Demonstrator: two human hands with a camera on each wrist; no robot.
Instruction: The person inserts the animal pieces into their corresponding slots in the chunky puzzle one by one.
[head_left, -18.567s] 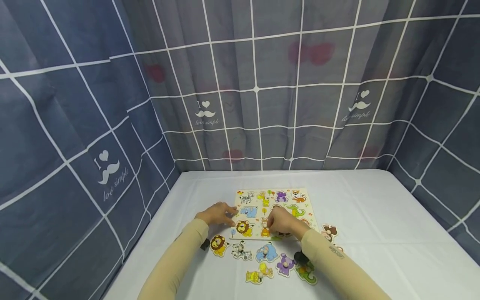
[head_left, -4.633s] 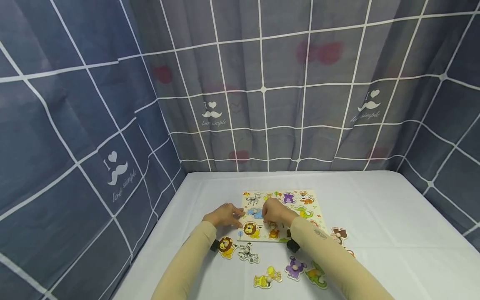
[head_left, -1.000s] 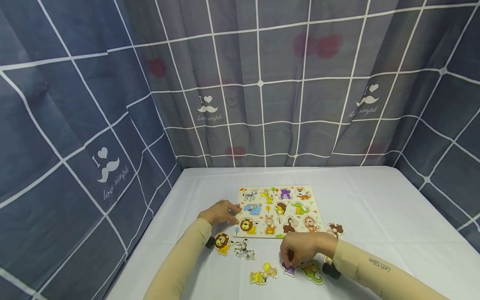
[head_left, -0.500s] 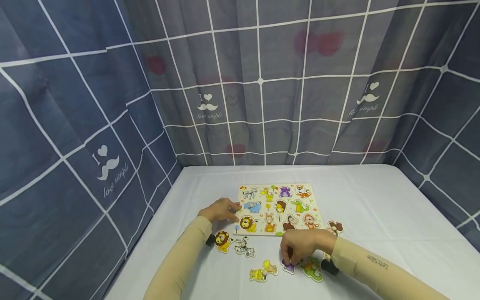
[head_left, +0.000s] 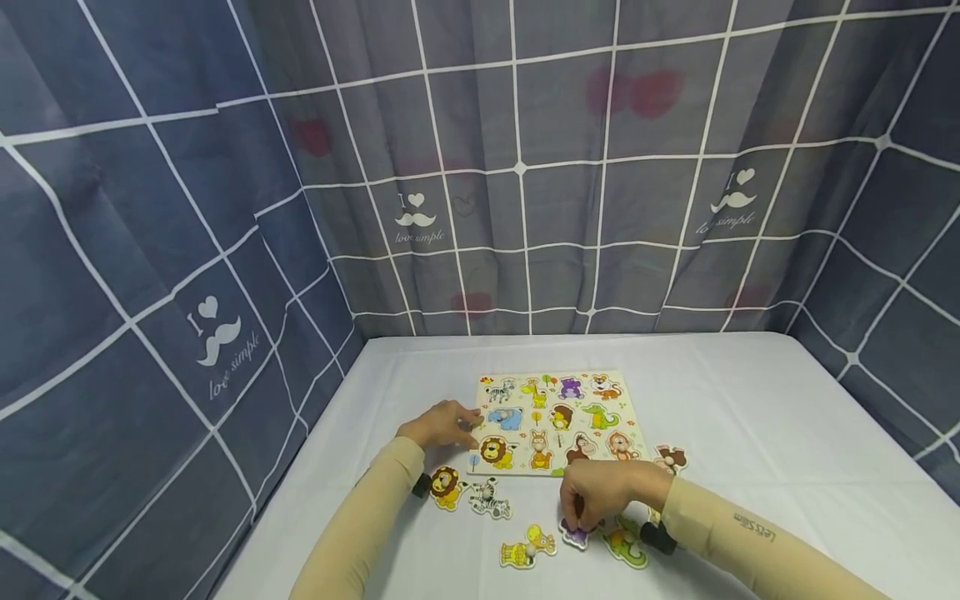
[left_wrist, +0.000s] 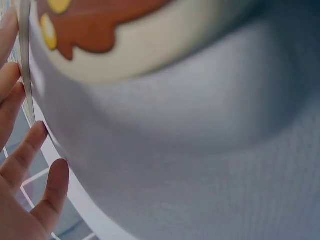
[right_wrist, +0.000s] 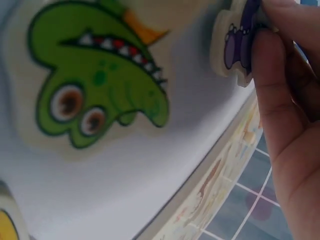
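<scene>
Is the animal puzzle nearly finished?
Not yet. Done: the elephant and kangaroo look fitted in the board, since no loose copies show. In hand: the right hand pinches the purple piece. Left: the loose lion, zebra, giraffe and crocodile lie on the table, with a brown piece beside the board. More may hide under the right sleeve.

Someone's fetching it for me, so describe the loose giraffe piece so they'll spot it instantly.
On the white-covered table, find the animal puzzle board. Below it in the head view lies the giraffe piece: yellow, unlike the striped zebra piece and the purple piece beside it.
</scene>
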